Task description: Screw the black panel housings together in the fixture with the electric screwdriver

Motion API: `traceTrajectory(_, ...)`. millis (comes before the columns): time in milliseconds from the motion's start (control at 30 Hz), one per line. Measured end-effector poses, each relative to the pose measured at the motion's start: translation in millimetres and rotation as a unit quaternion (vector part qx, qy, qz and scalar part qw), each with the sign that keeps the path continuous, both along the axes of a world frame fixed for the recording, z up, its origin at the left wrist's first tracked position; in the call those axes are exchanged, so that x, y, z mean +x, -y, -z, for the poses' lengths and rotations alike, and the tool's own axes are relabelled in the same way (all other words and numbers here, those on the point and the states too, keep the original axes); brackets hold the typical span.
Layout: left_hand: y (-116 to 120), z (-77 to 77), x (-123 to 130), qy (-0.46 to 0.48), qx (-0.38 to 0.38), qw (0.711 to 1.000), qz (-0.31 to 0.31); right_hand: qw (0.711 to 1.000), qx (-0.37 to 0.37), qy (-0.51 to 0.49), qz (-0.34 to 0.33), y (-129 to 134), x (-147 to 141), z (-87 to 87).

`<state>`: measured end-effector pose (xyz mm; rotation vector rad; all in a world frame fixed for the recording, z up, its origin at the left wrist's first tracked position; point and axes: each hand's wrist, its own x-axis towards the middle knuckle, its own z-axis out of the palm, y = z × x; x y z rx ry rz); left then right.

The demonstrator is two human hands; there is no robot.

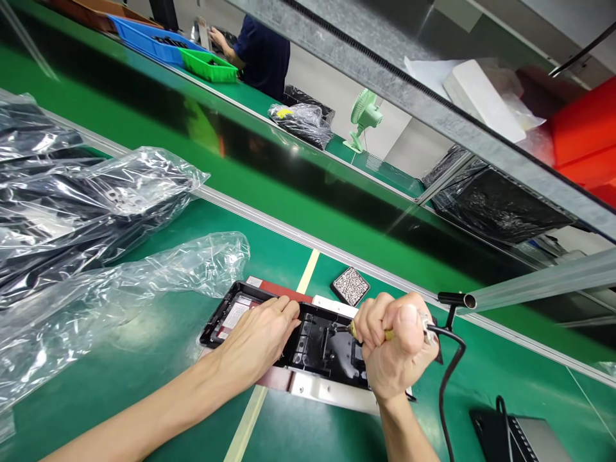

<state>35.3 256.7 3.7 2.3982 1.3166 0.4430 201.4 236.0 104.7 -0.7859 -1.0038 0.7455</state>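
A long black plastic housing (315, 346) lies open side up in a red and white fixture (332, 391). My left hand (264, 330) rests over the housing left of its middle, with the fingers bent down onto its far edge. In my right hand (397, 337) is a corded electric screwdriver (356, 330), gripped in a closed fist and tilted, its tip pointing left into the housing near a small raised post. A black cable (452, 372) runs down from the tool's rear end. Just beyond the fixture sits a square tray of small screws (351, 286).
Plastic-wrapped black parts (96, 199) and loose clear film (183, 269) cover the left. A black tool holder (455, 300) stands at the right rail; a dark device (520, 436) lies lower right. Beyond the belt (250, 173), a person (264, 54) works near blue (149, 42) and green bins (209, 65).
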Motion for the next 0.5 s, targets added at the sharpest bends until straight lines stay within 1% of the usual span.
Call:
traceTrajectory(167,0.6,0.5,0.0,-0.002,0.004,1.000,0.001,1.000,0.001,0.003,-0.006,0.7,0.7,0.4)
traceTrajectory(367,-0.1,3.3,0.7,0.002,0.032,0.999,-0.001,1.000,0.004,0.000,-0.011,0.5,1.4,0.9)
traceTrajectory(500,-0.3,4.6,1.2,-0.001,0.032,0.999,-0.002,1.000,0.004,0.005,-0.010,0.9,-0.3,1.5)
